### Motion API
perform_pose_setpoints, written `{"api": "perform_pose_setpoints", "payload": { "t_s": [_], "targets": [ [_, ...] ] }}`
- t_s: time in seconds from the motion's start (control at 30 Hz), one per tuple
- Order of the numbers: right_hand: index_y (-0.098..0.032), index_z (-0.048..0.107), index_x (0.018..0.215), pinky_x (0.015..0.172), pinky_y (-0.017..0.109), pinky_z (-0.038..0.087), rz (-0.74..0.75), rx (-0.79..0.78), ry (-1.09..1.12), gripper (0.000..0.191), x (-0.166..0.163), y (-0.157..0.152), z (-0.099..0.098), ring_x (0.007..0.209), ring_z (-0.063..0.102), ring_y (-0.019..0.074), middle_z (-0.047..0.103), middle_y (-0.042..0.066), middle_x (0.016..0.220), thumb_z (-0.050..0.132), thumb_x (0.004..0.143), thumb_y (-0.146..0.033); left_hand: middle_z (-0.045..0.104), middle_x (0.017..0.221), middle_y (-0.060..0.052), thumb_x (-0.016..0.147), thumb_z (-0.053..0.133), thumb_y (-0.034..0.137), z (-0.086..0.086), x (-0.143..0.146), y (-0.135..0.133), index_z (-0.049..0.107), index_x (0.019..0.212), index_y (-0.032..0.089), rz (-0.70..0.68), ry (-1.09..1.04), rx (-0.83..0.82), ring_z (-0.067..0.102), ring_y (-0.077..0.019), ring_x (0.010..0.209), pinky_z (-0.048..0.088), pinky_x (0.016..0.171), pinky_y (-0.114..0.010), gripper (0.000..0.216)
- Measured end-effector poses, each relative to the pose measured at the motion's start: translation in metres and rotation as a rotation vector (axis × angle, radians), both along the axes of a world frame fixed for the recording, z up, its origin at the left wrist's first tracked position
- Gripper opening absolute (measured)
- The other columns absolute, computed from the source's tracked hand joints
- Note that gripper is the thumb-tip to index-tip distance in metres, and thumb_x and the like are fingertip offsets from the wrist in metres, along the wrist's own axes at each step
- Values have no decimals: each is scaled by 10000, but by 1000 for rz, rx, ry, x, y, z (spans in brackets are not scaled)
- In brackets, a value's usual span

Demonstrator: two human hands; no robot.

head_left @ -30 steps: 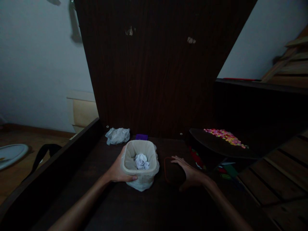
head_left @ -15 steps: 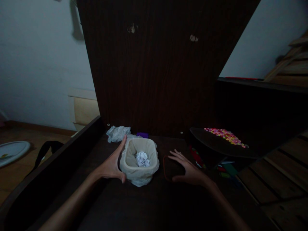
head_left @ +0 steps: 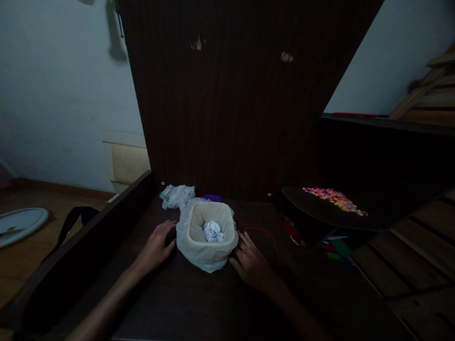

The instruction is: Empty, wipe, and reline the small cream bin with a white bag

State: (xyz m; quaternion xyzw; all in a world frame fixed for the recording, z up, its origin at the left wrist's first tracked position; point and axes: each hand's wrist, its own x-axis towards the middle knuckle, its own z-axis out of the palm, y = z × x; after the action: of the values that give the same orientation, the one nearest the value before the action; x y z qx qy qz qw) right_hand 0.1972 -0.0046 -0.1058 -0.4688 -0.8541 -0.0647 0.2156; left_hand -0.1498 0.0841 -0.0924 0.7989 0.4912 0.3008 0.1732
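A small pale waste bin, lined with a whitish plastic bag, stands upright on the dark wooden desktop. Crumpled white paper lies inside it. To the left of the bin is my left hand, a small gap from the bag, thumb and fingers apart and nothing in them. My right hand is at the bin's right side, its spread fingertips at the bag, seemingly touching it without a grip. A thin reddish-brown loop lies on the desktop just beyond the right hand.
Behind the bin are a crumpled plastic bag and a purple item, against a tall dark panel. A raised side board borders the left. On the right, a shelf carries many small colourful pieces.
My left hand has come away from the bin and dropped lower. My right hand has moved left to the bag's right side. More bag hangs out at the bin's left.
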Motion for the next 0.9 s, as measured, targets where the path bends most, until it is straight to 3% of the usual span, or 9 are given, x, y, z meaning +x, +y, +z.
{"api": "perform_pose_setpoints", "payload": {
  "t_s": [0.17,0.23,0.3,0.37,0.47,0.57,0.63,0.8,0.9],
  "targets": [
    [-131,729,1237,1196,685,345,-8,85,15,320,-9,4,-12,1505,383,407,620,208,1441,563,967,-178,692,1363,-151,865,600,396,-14,16,-10,759,1161,194,-50,18,-17,529,-383,1399,449,1173,-575,392],
    [-160,766,1134,1184,725,321,27,106,36,288,-8,4,-17,1504,379,415,666,188,1385,517,989,-167,692,1366,-138,901,558,421,-10,21,-13,771,1142,206,-77,-32,-44,538,-369,1387,440,1182,-558,387],
    [-168,761,1153,1156,769,315,48,98,74,334,-4,2,-21,1493,394,423,683,188,1357,457,1016,-162,701,1356,-132,929,532,467,-2,23,-15,775,1135,214,-97,-98,-82,568,-363,1356,445,1179,-535,407],
    [-175,710,1285,1154,767,321,45,16,136,397,-3,-1,-20,1481,424,406,661,191,1393,399,1038,-175,723,1322,-120,934,540,523,7,22,-19,772,1139,226,-114,-178,-128,607,-362,1311,466,1163,-514,429],
    [-215,612,1433,1204,649,356,-40,-211,345,454,-6,-10,-9,1473,459,337,598,154,1489,355,1061,-259,749,1271,-112,912,555,620,13,19,-27,762,1154,233,-117,-301,-193,652,-375,1238,490,1138,-529,501],
    [-250,558,1485,1200,508,423,-187,-417,606,481,-13,-18,2,1440,510,275,596,116,1500,343,1069,-361,752,1255,-135,859,576,714,10,18,-33,753,1155,216,-78,-370,-229,666,-392,1206,502,1116,-562,606],
    [-244,539,1496,1172,466,459,-259,-459,720,497,-14,-19,3,1395,558,265,623,122,1465,385,1054,-410,739,1275,-157,817,604,755,10,19,-35,739,1172,199,-44,-398,-230,661,-403,1217,502,1115,-570,674],
    [-186,609,1403,1079,495,533,-289,-312,843,528,-3,-9,-11,1277,642,327,696,182,1331,576,943,-443,722,1303,-152,736,665,797,29,25,-32,658,1331,212,-40,-405,-238,579,-423,1343,402,1209,-584,835],
    [-174,683,1270,1026,501,562,-287,-234,879,476,6,-2,-12,1203,678,349,727,197,1251,656,886,-454,723,1302,-135,630,742,802,39,23,-29,615,1387,231,-20,-377,-236,560,-442,1358,430,1195,-584,956]
  ]
}}
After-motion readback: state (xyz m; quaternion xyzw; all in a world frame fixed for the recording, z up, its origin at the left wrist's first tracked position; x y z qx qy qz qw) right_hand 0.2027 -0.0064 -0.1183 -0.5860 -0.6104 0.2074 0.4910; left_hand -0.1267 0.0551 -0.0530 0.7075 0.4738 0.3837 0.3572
